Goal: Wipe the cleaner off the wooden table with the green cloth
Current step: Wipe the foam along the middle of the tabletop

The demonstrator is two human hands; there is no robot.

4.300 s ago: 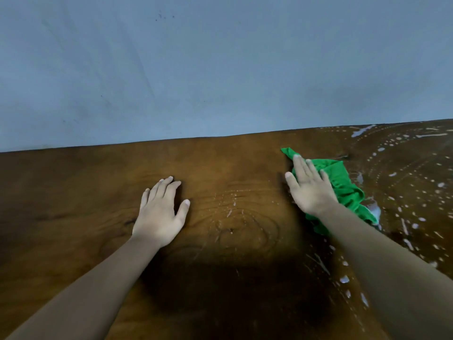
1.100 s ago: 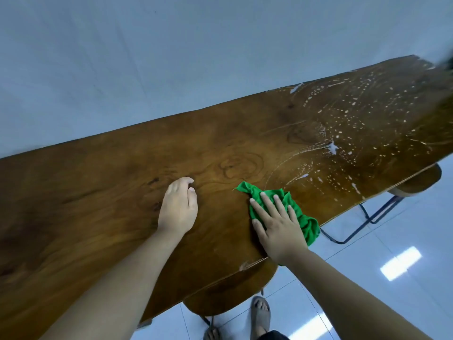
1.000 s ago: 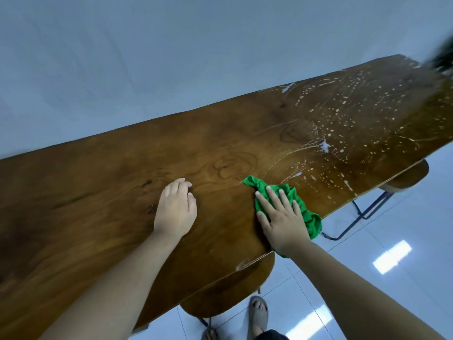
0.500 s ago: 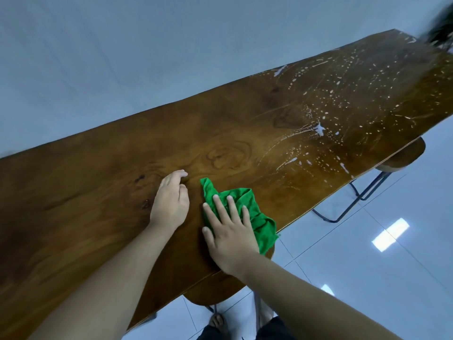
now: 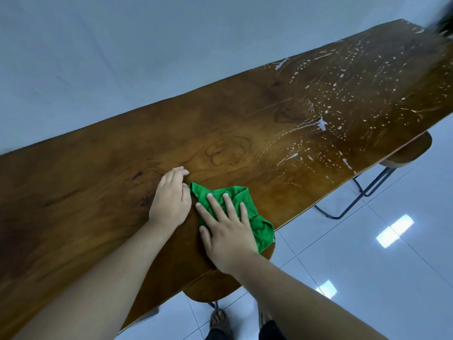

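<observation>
While the right hand [image 5: 226,231] presses flat, fingers spread, on the green cloth [image 5: 247,201] at the near edge of the table [image 5: 93,182], the left hand [image 5: 171,200] rests open just beside it, seemingly touching the cloth's corner. White spots of cleaner [image 5: 343,111] lie well off to the right hand's right, along the table's length. Right hand is nearer. No containers seen.

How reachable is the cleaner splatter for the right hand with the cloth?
Probably yes: the right hand presses the green cloth, and only bare wooden table lies between it and the cleaner splatter.
</observation>
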